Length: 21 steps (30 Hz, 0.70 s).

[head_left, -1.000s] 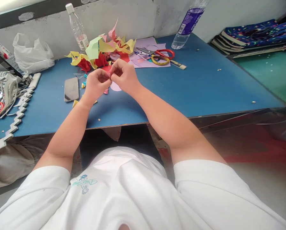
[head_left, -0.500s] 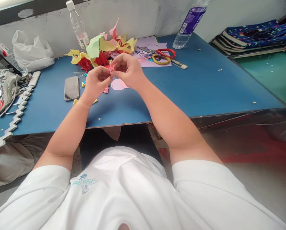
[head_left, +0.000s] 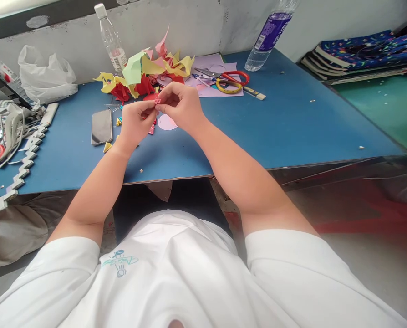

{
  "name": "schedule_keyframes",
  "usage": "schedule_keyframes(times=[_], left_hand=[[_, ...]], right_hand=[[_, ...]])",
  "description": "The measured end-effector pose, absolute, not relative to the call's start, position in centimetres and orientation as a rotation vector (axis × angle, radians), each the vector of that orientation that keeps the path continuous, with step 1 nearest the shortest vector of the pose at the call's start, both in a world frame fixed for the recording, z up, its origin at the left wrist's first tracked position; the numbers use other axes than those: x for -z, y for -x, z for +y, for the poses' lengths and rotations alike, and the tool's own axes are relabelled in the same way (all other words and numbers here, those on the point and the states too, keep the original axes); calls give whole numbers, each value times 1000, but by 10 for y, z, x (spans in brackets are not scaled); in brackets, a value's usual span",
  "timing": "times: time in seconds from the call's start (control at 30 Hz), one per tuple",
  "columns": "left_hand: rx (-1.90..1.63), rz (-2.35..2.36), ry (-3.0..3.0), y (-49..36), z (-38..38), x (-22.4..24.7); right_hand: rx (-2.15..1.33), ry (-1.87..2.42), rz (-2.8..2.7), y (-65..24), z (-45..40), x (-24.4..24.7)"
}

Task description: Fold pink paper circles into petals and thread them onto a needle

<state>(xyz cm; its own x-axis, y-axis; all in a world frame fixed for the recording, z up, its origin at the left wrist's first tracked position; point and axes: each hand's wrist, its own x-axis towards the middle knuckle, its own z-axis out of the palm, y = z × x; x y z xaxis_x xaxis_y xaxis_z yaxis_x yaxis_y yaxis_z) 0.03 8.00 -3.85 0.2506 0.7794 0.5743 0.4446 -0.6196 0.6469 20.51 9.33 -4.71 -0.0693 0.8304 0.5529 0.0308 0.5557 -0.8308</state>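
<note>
Head view: both hands are pinched together over the table (head_left: 309, 123), the left hand (head_left: 137, 119) and right hand (head_left: 183, 105) gripping one small pink piece (head_left: 157, 101) between thumbs and fingertips. Fingers cover much of it, so its exact shape cannot be told; it looks like folded paper. If so, the likeliest trouble is crushing, should either pinch tighten too far, or a tear, should the two hands pull against each other. With so little to hold, it could also slip out if one side lets go too soon. A dropped piece might land near the purple disc (head_left: 167, 122) or among the pink bits (head_left: 151, 129) just below the hands, where the matching colour would make it hard to pick out. The left forearm passes close to a yellow bit (head_left: 107, 147) and the phone (head_left: 101, 127), so lowering that arm carelessly could push either aside. Beyond the right hand, the scissors (head_left: 221, 75) lie on purple paper (head_left: 210, 61); a wide outward reach could knock them. Behind the hands sits a loose heap of coloured paper (head_left: 145, 70), with a bottle (head_left: 112, 43) upright behind it; a forward jolt might flatten the heap or tip the bottle.
</note>
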Motion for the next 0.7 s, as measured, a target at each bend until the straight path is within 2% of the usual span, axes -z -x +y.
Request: schedule_keyframes(times=[0.23,0.7], left_hand=[[-1180,1251,-2225,-3,62,23],[-873,1365,-2338,0,62,12]], right_hand=[[-843,869,-1596,-214,71,27],[-680,1056,-1635,-207,59,11]])
